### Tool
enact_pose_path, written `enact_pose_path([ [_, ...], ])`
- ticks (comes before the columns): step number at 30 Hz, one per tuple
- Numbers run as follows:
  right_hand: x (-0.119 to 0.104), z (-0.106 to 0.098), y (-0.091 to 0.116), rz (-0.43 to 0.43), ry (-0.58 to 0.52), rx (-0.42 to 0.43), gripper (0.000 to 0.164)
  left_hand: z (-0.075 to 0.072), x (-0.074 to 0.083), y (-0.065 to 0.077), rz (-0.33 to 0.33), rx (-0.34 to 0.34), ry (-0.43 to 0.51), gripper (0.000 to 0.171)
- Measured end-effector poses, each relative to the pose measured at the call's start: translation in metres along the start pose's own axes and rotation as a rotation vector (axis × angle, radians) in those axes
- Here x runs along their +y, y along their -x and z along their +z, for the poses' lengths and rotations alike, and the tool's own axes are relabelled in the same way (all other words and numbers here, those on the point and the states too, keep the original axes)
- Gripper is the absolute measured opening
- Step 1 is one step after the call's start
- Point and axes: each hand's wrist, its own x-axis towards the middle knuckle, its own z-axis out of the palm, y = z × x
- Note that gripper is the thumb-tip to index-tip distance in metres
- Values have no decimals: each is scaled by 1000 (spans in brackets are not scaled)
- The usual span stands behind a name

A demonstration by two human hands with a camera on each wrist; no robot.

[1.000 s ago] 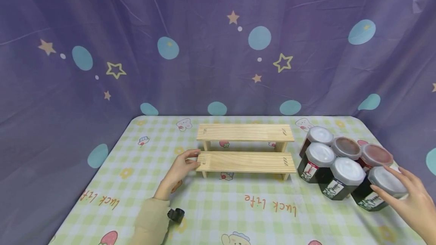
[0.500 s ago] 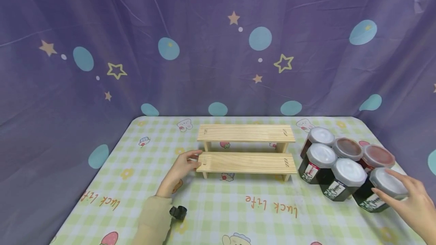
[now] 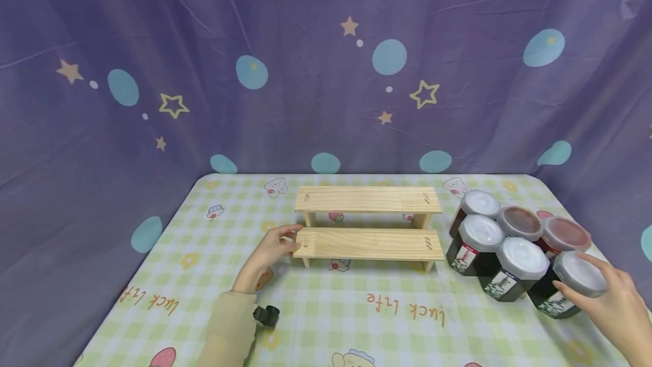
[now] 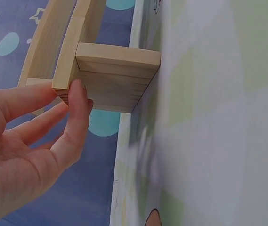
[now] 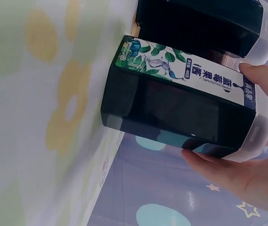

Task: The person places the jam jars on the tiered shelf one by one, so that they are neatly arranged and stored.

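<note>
A two-tier wooden shelf (image 3: 369, 242) stands mid-table. My left hand (image 3: 270, 249) is at the left end of its lower board. The left wrist view shows thumb and fingers pinching the board's corner (image 4: 67, 70). At the right, my right hand (image 3: 618, 302) spans the top of the nearest dark jam jar (image 3: 552, 293), which is upright on the table. In the right wrist view, thumb and fingers (image 5: 207, 162) lie against opposite sides of this jar (image 5: 171, 106) near its translucent white lid (image 5: 261, 127). Its label carries Chinese print and green leaves.
Several more jars (image 3: 511, 268) cluster to the left of and behind the held one, some with reddish-brown tops. A checked cloth (image 3: 326, 310) covers the table. A purple patterned curtain (image 3: 305, 129) hangs behind. A small black object (image 3: 266, 316) is by the left sleeve.
My right hand draws slightly closer around the jar's top. The left hand stays at the shelf's end, and the shelf and jars hold almost the same places.
</note>
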Motion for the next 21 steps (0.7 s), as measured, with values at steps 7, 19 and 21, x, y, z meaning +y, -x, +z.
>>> enact_pose_path([
  [7,-1,2,0,33,2,18,61,0,0,1,2,3,6,46],
  [19,57,24,-8,90,35,44,72,0,-5,-2,17,-5,7,45],
  [21,84,36,-11,90,39,92,77,0,-4,-2,18,-5,7,45],
])
